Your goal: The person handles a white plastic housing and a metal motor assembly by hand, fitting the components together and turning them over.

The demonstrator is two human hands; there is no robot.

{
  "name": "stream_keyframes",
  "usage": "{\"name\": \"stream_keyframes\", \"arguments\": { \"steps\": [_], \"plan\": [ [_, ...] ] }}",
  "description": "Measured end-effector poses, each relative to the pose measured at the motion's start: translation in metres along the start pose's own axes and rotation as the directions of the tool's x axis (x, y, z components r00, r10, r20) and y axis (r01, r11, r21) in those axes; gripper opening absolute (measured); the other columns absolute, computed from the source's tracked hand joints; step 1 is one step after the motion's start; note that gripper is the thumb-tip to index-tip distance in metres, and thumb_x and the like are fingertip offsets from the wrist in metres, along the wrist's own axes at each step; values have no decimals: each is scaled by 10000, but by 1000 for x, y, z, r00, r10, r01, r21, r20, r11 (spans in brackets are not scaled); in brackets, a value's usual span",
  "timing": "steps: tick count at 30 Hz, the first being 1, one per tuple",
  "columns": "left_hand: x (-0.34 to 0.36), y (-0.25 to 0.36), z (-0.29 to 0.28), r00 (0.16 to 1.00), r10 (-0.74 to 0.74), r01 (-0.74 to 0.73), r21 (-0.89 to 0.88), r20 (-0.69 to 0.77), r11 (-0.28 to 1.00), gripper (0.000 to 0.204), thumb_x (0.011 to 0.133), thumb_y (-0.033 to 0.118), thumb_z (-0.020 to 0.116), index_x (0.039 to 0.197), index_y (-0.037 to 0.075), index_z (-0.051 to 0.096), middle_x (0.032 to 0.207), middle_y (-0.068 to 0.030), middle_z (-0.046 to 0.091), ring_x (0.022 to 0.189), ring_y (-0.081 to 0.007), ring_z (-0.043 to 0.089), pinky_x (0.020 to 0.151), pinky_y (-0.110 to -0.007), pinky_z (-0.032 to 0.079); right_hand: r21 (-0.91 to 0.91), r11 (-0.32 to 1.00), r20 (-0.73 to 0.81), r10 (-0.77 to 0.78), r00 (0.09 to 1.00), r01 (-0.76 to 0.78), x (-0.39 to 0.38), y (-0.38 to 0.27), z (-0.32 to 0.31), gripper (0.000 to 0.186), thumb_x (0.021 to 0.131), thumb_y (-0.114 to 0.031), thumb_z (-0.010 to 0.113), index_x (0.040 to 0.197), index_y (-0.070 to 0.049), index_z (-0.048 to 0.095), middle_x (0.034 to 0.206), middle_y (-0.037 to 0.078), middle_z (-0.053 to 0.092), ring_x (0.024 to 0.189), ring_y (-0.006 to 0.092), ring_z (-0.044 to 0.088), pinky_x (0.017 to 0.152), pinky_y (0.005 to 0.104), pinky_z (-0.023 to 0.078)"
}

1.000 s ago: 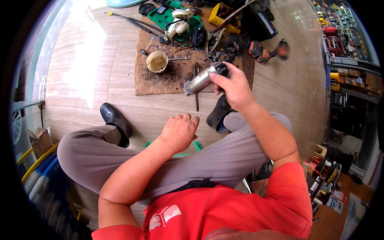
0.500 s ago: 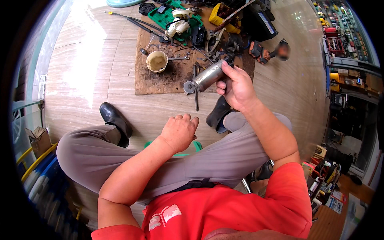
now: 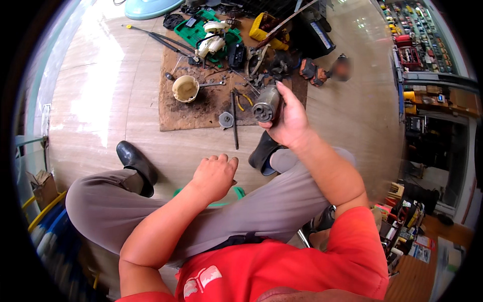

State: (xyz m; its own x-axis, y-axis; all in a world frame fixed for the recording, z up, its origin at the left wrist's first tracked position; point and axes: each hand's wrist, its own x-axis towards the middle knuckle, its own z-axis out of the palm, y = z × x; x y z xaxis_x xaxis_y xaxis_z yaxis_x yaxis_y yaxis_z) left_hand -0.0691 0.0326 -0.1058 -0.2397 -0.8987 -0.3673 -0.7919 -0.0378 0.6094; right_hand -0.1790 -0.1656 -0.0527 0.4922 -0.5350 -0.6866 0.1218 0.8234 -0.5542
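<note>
My right hand (image 3: 291, 118) grips a grey metal cylinder (image 3: 268, 102) above the near edge of the cardboard. The cylinder's near end, tilted up toward me, has a dark face with round recesses. My thumb lies along its far right side, and the fingers wrap underneath. My left hand (image 3: 215, 176) hovers over my lap with its fingers curled; what they hold, if anything, is hidden. On the cardboard, left of the cylinder, lie a round grey cap (image 3: 226, 119), a long dark rod (image 3: 234, 121) and yellow-handled pliers (image 3: 244, 100).
The stained cardboard (image 3: 173, 113) bears a cream cup (image 3: 185, 89), a wrench (image 3: 214, 83) and a green housing (image 3: 188, 31). An orange-black power tool (image 3: 314, 72) sits at its right. Behind are a yellow container (image 3: 266, 32) and a black box (image 3: 312, 40). My boots flank the near floor.
The cylinder has turned in my right hand's grip, so its near end now faces me instead of pointing left. My left hand stays curled over my lap. The view has shifted slightly.
</note>
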Motion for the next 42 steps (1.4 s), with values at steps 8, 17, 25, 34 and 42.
{"name": "stream_keyframes", "arguments": {
  "steps": [8,17,25,34,42],
  "plan": [
    [0,2,-3,1000,-5,5,10,17,1000,532,817,290,737,1239,40,530,1058,-173,613,999,-352,622,834,-441,505,-27,999,-46,-23,999,22,-3,2,5,290,997,-416,476,949,-153,586,807,23,634,664,174,560,500,320,388],
    [3,7,-26,943,-144,-12,-465,-299,885,873,839,216,738,1526,82,217,1252,-219,564,1065,-401,593,906,-452,496,-14,998,-10,55,998,-55,-8,9,6,293,1007,-399,464,963,-154,617,831,8,657,705,160,583,509,325,413],
    [1,9,-32,847,-127,-260,-610,-517,749,920,821,80,751,1548,84,187,1269,-174,559,995,-282,620,876,-382,513,-106,992,17,66,998,-64,-5,22,-2,325,1026,-407,407,1043,-136,587,901,44,671,763,177,602,541,321,431],
    [0,7,-30,841,-130,-337,-696,-526,634,903,824,98,742,1550,103,205,1224,-157,590,928,-266,628,825,-366,523,-120,985,2,129,992,-127,-7,28,7,381,1023,-458,380,992,-147,599,840,39,655,672,178,552,546,320,416],
    [-3,7,-35,895,-124,-282,-760,-428,585,934,849,29,695,1571,106,106,1217,-169,600,953,-243,637,860,-355,519,-162,971,-14,175,985,-175,-8,39,5,450,1014,-516,375,928,-149,620,739,-2,583,583,135,451,536,304,344]
  ]
}}
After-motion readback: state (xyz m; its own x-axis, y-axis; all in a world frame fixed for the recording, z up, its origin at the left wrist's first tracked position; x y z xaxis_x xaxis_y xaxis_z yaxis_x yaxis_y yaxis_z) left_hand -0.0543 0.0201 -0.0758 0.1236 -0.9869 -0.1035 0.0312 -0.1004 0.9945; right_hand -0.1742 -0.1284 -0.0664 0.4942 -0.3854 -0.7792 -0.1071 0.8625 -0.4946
